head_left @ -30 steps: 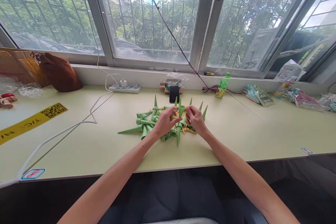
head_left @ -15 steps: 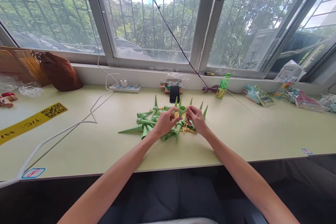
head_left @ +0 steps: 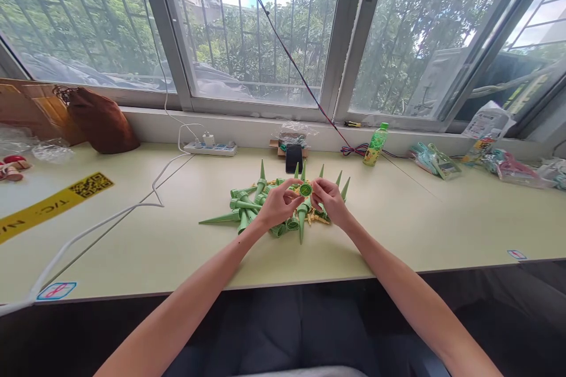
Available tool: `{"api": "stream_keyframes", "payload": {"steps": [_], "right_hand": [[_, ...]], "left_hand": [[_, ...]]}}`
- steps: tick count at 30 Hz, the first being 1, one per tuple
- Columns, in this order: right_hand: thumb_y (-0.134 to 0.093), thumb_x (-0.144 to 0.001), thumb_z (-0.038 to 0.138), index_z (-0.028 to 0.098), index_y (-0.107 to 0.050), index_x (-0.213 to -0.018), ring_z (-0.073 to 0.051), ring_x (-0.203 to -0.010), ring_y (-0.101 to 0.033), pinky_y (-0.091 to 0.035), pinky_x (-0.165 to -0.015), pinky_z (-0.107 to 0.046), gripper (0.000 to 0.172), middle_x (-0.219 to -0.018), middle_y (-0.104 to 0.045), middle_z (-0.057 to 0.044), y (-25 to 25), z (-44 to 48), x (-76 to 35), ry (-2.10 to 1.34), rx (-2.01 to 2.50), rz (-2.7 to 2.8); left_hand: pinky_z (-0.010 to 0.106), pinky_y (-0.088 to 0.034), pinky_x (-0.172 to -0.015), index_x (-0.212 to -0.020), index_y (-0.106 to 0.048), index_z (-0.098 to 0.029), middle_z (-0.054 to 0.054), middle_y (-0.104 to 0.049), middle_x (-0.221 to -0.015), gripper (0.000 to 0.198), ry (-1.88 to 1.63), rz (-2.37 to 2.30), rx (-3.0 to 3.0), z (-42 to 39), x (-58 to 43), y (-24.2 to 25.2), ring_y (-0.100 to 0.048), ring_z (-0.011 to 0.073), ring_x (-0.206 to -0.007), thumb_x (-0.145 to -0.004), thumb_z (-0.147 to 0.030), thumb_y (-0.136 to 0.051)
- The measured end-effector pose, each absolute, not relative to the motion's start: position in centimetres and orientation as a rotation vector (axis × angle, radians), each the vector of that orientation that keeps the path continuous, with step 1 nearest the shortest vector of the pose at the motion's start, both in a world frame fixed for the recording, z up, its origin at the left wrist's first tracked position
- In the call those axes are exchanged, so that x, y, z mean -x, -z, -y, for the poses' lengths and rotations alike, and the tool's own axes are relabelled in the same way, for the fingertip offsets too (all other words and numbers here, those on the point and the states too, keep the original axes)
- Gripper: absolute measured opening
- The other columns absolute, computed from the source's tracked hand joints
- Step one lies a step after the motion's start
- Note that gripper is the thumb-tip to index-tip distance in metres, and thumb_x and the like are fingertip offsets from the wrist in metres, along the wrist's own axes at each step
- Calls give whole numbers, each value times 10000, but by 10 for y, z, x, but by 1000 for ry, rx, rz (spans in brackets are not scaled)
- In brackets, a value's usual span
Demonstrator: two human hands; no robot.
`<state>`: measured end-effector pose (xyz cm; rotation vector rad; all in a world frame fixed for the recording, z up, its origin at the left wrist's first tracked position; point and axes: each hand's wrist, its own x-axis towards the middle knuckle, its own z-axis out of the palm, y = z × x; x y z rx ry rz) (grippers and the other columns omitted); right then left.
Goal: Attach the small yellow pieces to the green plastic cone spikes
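Green spike [head_left: 305, 189] clasped in my left hand [head_left: 279, 203], mouth toward me; my right hand [head_left: 328, 199] (can't tell its grip) should steady the rim.

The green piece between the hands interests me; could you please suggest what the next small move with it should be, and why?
I would probably steady the green piece with the left hand before adjusting it with the right hand: its round end faces the camera and both hands are close about it, though which grip bears it is unclear.
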<state>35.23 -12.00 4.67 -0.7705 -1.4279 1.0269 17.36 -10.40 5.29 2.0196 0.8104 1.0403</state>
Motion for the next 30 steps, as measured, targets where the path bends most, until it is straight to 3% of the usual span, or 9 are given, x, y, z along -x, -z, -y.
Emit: {"api": "stream_keyframes", "payload": {"steps": [11, 15, 19, 25, 30], "right_hand": [[-601, -840, 583, 210, -503, -737, -63, -358, -344, -242, -366, -221, 399, -502, -249, 97, -49, 122, -351, -996, 772, 1459], [-598, -854, 556, 206, -517, -749, -65, -358, -344, -244, -360, -222, 374, -488, -282, 96, -47, 121, -351, -987, 779, 1479], [-590, -862, 549, 206, -522, -753, -62, -357, -304, -254, -352, -221, 366, -480, -305, 96, -40, 117, -352, -1011, 775, 1486], [-579, -874, 533, 207, -515, -751, -66, -344, -313, -246, -347, -221, 355, -467, -315, 97, -35, 115, -353, -970, 806, 1508], [-552, -879, 553, 208, -508, -746, -79, -349, -358, -266, -364, -225, 372, -457, -346, 91, -35, 115, -352, -889, 898, 1545]], "left_hand": [[178, -376, -373, -1209, -489, -190, -11, -646, -672, 475, -1050, -734, -1854, 100, -175, -51, -556, 100, -378, -901, -551, -504], [166, -338, -335, -1192, -483, -201, 38, -678, -878, 474, -1077, -726, -1846, 99, -173, -52, -557, 79, -393, -871, -542, -561], [171, -408, -371, -1190, -485, -215, 100, -638, -1160, 479, -1115, -764, -1882, 99, -172, -55, -553, 44, -418, -841, -517, -611], [204, -471, -431, -1242, -449, -230, 115, -628, -1226, 519, -1172, -772, -1921, 99, -171, -55, -544, 40, -418, -818, -444, -659], [224, -499, -471, -1269, -535, -211, 112, -651, -1209, 498, -1191, -802, -2004, 97, -172, -52, -511, 31, -407, -827, -407, -655]]}}
